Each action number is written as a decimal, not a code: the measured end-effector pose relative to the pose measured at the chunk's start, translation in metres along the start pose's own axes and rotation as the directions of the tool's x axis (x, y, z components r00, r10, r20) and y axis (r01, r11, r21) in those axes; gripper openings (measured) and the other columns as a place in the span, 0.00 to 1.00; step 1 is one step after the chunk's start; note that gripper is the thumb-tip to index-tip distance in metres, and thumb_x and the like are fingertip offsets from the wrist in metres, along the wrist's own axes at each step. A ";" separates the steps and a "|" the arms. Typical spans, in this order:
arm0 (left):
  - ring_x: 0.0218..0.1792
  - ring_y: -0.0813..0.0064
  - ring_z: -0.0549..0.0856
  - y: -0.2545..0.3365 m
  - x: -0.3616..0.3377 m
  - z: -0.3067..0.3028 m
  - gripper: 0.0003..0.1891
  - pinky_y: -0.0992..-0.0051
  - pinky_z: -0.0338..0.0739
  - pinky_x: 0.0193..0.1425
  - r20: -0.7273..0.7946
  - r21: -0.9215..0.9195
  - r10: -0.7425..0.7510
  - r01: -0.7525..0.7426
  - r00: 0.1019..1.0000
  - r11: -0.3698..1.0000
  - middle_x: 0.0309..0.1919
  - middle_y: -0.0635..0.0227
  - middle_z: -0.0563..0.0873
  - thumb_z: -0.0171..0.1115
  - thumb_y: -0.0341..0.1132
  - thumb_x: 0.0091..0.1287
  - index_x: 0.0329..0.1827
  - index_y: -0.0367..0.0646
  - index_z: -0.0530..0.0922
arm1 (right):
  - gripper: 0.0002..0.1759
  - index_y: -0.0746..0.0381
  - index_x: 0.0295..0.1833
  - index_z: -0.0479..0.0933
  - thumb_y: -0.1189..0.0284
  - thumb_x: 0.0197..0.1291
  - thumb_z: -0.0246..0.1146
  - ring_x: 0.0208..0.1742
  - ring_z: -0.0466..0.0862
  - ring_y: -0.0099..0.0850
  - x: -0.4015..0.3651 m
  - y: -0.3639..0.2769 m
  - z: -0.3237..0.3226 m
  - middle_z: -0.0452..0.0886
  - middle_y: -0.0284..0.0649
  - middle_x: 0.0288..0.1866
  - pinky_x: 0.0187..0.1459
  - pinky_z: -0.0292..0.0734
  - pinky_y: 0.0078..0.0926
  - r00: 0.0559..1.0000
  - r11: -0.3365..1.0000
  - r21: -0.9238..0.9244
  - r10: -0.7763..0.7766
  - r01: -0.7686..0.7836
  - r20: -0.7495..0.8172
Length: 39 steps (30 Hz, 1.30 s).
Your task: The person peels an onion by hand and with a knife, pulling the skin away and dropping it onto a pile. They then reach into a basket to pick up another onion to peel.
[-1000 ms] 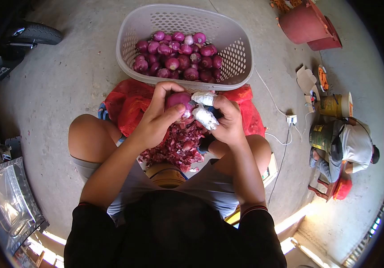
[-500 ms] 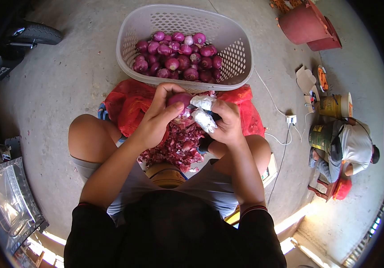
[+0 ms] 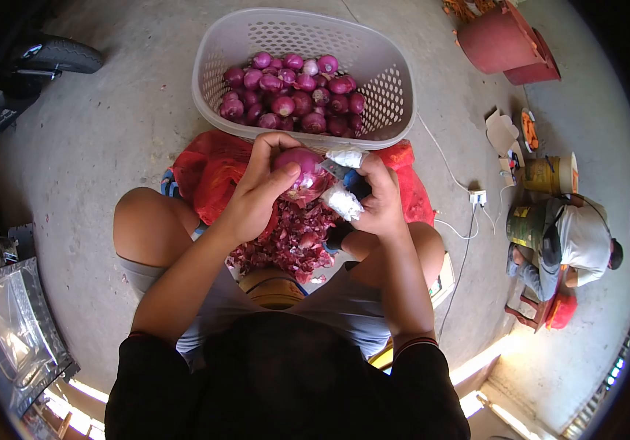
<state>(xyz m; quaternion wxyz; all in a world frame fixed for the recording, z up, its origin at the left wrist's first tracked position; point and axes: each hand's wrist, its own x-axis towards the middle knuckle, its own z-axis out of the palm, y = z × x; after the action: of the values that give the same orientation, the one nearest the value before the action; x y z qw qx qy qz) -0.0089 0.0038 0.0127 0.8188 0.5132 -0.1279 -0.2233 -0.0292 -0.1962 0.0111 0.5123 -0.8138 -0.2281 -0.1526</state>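
Observation:
A purple-red onion (image 3: 301, 174) sits between the thumb and fingers of my left hand (image 3: 261, 192), over a pile of loose onion skins (image 3: 289, 242). My right hand (image 3: 379, 194), its thumb and a finger wrapped in white material, is closed on a small knife (image 3: 338, 170) with a dark blue handle. The blade is beside the onion's right side. Just beyond my hands stands a grey plastic basket (image 3: 208, 77) holding several red onions (image 3: 283, 105). Red mesh sacking (image 3: 208, 172) lies under and around the skins.
At the right a person (image 3: 582, 238) sits bent beside a bucket (image 3: 551, 174). A power strip (image 3: 478, 196) with cables lies on the floor. Red tubs (image 3: 502, 40) stand at the upper right, and a black wheel (image 3: 65, 56) is at the upper left.
My right hand's wrapped thumb and finger have parted and moved slightly away from the onion, showing the blade. More of the onion's surface is visible in my left hand.

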 end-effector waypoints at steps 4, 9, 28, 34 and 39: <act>0.53 0.77 0.71 0.006 -0.002 0.005 0.18 0.75 0.67 0.58 -0.017 0.026 -0.013 0.014 1.000 1.000 0.52 0.64 0.69 0.48 0.37 0.70 0.59 0.42 0.59 | 0.23 0.63 0.46 0.74 0.73 0.43 0.73 0.24 0.81 0.37 0.005 -0.006 0.003 0.80 0.43 0.29 0.27 0.74 0.29 1.000 0.999 -0.031 -0.011 0.011 0.001; 0.52 0.79 0.70 0.000 -0.002 0.004 0.17 0.76 0.65 0.58 -0.028 0.102 0.024 -0.021 0.999 0.995 0.52 0.65 0.68 0.46 0.36 0.71 0.59 0.41 0.59 | 0.17 0.63 0.42 0.77 0.76 0.42 0.71 0.26 0.81 0.38 0.006 -0.010 0.010 0.79 0.41 0.28 0.28 0.74 0.31 1.000 1.000 -0.002 0.006 -0.006 -0.010; 0.56 0.72 0.72 -0.001 0.000 -0.001 0.17 0.68 0.68 0.60 -0.001 -0.066 0.038 -0.038 0.999 0.997 0.55 0.62 0.69 0.44 0.38 0.73 0.60 0.45 0.56 | 0.24 0.64 0.46 0.72 0.71 0.44 0.74 0.28 0.83 0.36 0.002 -0.001 0.004 0.83 0.44 0.35 0.31 0.76 0.27 0.994 0.999 -0.023 -0.051 0.049 -0.096; 0.52 0.77 0.72 0.002 -0.001 0.004 0.17 0.74 0.68 0.58 -0.030 -0.118 0.020 -0.023 0.999 0.993 0.51 0.63 0.70 0.47 0.38 0.72 0.59 0.42 0.56 | 0.22 0.64 0.43 0.72 0.71 0.44 0.73 0.25 0.81 0.35 0.001 0.001 0.008 0.81 0.44 0.31 0.28 0.74 0.27 0.996 1.000 0.012 -0.019 0.020 -0.088; 0.57 0.73 0.72 -0.002 -0.002 0.001 0.17 0.69 0.68 0.60 0.018 -0.088 0.030 -0.028 0.999 0.996 0.55 0.62 0.68 0.44 0.39 0.73 0.60 0.45 0.56 | 0.19 0.64 0.42 0.73 0.73 0.45 0.72 0.26 0.82 0.36 0.003 -0.001 0.010 0.81 0.45 0.31 0.29 0.75 0.27 0.994 1.000 0.013 0.000 0.001 -0.107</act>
<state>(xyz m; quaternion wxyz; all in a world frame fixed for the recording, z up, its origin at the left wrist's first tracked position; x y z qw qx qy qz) -0.0116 0.0034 0.0114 0.8424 0.4726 -0.1334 -0.2218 -0.0271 -0.1864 0.0089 0.5291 -0.8010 -0.2017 -0.1945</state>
